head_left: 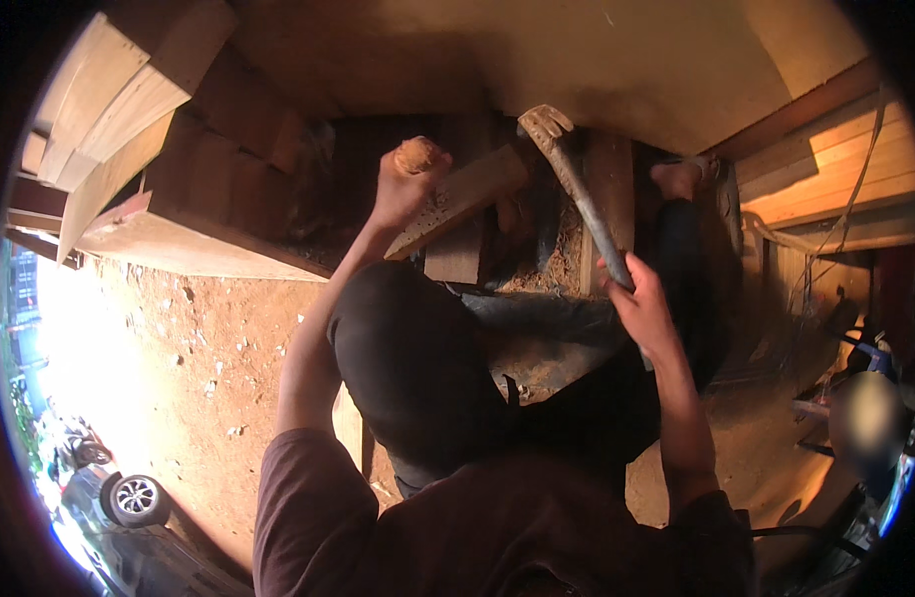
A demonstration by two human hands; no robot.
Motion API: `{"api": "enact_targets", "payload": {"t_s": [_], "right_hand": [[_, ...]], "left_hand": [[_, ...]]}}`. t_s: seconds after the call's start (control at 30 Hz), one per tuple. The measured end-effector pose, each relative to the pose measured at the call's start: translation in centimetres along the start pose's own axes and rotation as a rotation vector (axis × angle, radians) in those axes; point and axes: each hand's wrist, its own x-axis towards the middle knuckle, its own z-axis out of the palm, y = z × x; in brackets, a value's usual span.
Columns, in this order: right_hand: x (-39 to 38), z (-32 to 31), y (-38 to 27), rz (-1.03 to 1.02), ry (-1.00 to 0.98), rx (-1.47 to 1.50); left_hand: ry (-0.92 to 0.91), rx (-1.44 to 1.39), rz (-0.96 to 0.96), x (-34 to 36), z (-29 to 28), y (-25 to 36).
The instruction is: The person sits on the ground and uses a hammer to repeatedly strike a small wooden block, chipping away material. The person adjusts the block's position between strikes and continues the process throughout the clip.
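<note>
My right hand (640, 306) is closed around the lower grip of a claw hammer (587, 204). The hammer slants up and to the left, its worn, pale-stained claw head raised at the far end. My left hand (402, 191) is in a fist at the far left of the work area. At the top of that fist shows a rounded tan end, perhaps of a handle; its kind cannot be made out. Just right of the left hand, a wooden board (462, 199) with small dark holes or marks lies at a slant. The hammer touches nothing but my right hand.
Upright planks (609, 189) and shavings (557, 264) lie around the board. Stacked wooden panels (119, 90) rise at the left. My bare foot (679, 179) rests beyond the right hand. A parked car (129, 512) and a person (870, 423) are at the edges.
</note>
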Motion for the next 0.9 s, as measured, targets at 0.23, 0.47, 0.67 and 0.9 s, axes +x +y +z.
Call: {"api": "enact_targets", "payload": {"t_s": [0.23,0.47,0.67,0.9], "right_hand": [[-2.1,-1.2,-7.9,0.175,-0.178,0.281],[-0.8,-1.9,-10.0,0.077,-0.377,-0.012],[-1.7,-1.4,-12.0,0.002,-0.232,0.096],[0.0,-1.9,-14.5,-0.136,-0.283,-0.311]], "left_hand": [[-0.024,0.155,0.002,-0.7,-0.5,-0.1],[0.007,-0.026,0.195,-0.8,-0.1,-0.7],[-0.097,0.148,0.093,-1.0,-0.9,-0.9],[-0.072,0.056,0.175,-1.2,-0.5,-0.4]]}}
